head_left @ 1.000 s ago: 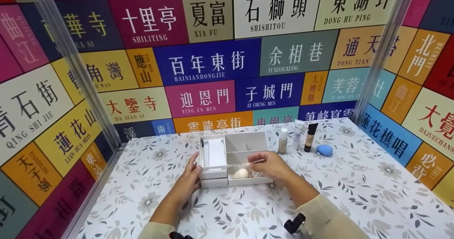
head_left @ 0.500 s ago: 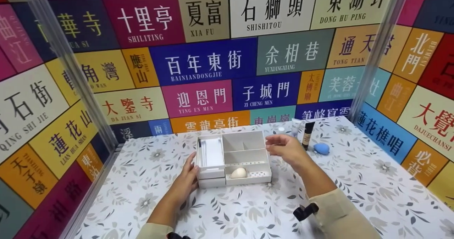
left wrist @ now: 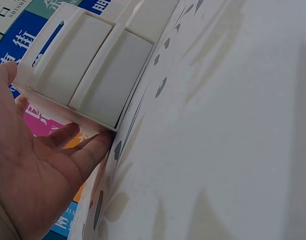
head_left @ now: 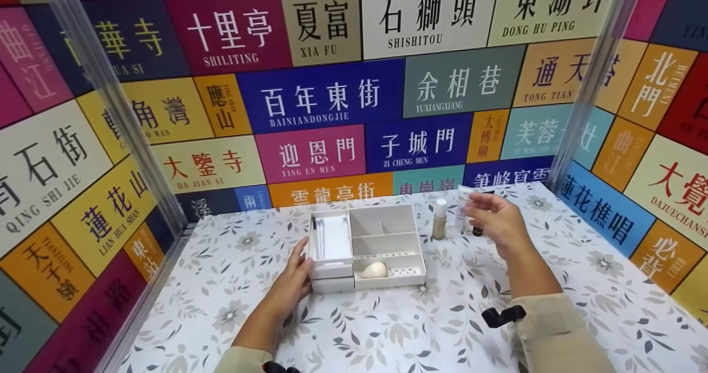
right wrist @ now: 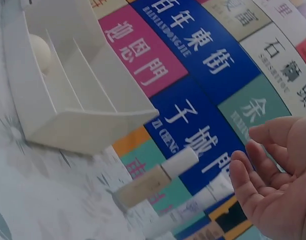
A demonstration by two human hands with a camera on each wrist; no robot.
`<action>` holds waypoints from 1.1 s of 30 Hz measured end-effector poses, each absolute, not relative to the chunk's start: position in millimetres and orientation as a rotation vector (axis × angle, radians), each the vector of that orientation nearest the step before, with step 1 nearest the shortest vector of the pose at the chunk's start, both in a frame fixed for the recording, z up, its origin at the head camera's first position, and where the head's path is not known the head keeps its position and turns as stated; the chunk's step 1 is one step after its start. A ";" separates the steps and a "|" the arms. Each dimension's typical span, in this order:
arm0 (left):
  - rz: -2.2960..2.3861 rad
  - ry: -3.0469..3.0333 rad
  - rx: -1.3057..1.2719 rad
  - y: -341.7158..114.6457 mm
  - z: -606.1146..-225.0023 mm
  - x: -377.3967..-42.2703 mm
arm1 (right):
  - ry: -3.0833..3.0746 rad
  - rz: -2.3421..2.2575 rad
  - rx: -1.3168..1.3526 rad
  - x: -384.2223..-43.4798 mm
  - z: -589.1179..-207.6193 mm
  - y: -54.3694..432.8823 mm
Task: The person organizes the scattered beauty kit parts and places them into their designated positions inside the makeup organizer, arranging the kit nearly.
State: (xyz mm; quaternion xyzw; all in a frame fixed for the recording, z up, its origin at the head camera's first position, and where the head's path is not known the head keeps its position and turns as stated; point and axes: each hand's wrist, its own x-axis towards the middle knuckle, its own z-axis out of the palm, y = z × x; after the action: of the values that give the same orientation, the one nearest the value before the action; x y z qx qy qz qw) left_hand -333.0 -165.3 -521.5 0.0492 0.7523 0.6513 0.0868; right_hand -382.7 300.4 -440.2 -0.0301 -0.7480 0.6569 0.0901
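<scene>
A white desktop organizer (head_left: 390,283) stands on the table; the left wrist view shows two drawer fronts (left wrist: 110,70). My left hand (head_left: 296,278) lies along its left side, fingers extended and fingertips touching near its base. An egg-shaped cream makeup sponge (head_left: 375,270) sits in the front compartment. My right hand (head_left: 500,223) is raised at the tubes, fingers loosely bent, nothing between them. Beside its fingertips are a white squeeze tube (head_left: 461,215) and, mostly hidden behind the hand, a black-and-tan tube (head_left: 477,231). The blue sponge is hidden behind the right hand.
A foundation bottle (head_left: 439,223) with a white cap stands between the organizer and the tubes. Thin sticks (head_left: 322,240) lie in the organizer's left section. The floral tablecloth (head_left: 387,334) covers the table up to the sign-printed back wall (head_left: 326,96).
My right hand has left the organizer's front compartment and moved right, past the bottle, to the tubes. My left hand stays at the organizer's side.
</scene>
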 end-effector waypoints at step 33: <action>1.923 2.244 0.129 -166.5 -521.9 -335.1 | -2.356 1.676 -0.702 -415.8 -503.3 386.0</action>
State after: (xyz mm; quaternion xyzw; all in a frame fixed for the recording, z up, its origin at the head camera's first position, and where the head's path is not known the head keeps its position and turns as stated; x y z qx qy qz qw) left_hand -335.1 -166.5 -521.9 0.0434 0.7554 0.6474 0.0915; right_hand -415.8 386.0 -503.3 -0.2351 -0.7891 0.5613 0.0829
